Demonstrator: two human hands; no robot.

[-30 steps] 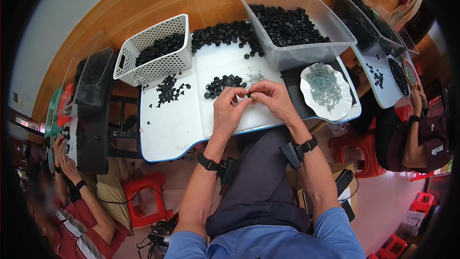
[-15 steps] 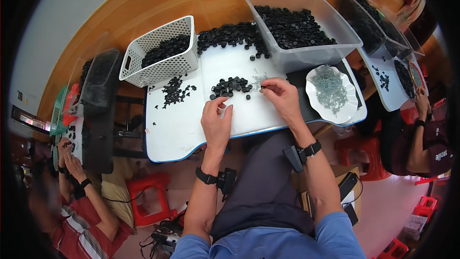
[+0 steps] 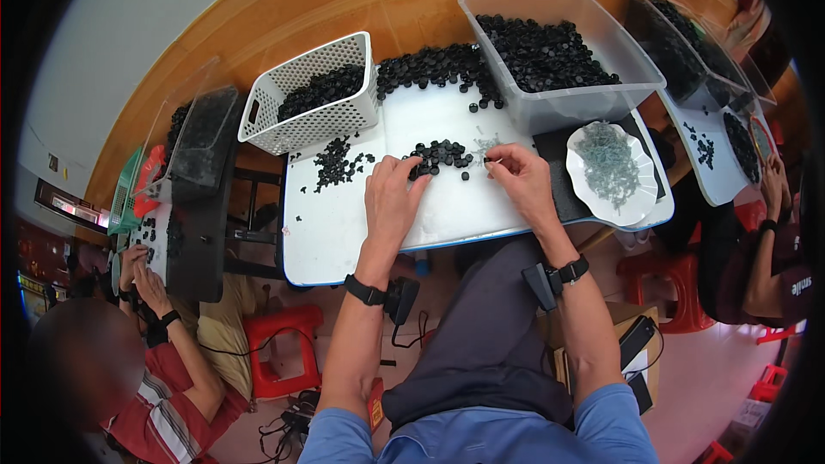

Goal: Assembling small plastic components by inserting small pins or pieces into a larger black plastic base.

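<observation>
My left hand [image 3: 391, 199] is at the left edge of a small pile of black round caps [image 3: 444, 153] on the white table [image 3: 344, 236]. Its thumb and forefinger are apart, with caps at their tips. To the right of the pile, my right hand [image 3: 526, 185] pinches a small black piece [image 3: 487, 160], apparently one of the caps, just above the table. Beside it lie a few thin clear pieces [image 3: 486, 139]. One loose black cap [image 3: 465, 176] sits between my hands.
A white perforated basket [image 3: 322, 125] and a clear plastic bin [image 3: 593, 94] hold black parts. More caps [image 3: 430, 66] lie between them. Small black pieces [image 3: 335, 163] are scattered at left. A white scalloped plate [image 3: 640, 180] bears clear pieces. Co-workers sit on both sides.
My left hand has moved forward to the pile's edge, its fingertips now among the caps. My right hand keeps its pinch in nearly the same place. The whole view has shifted slightly.
</observation>
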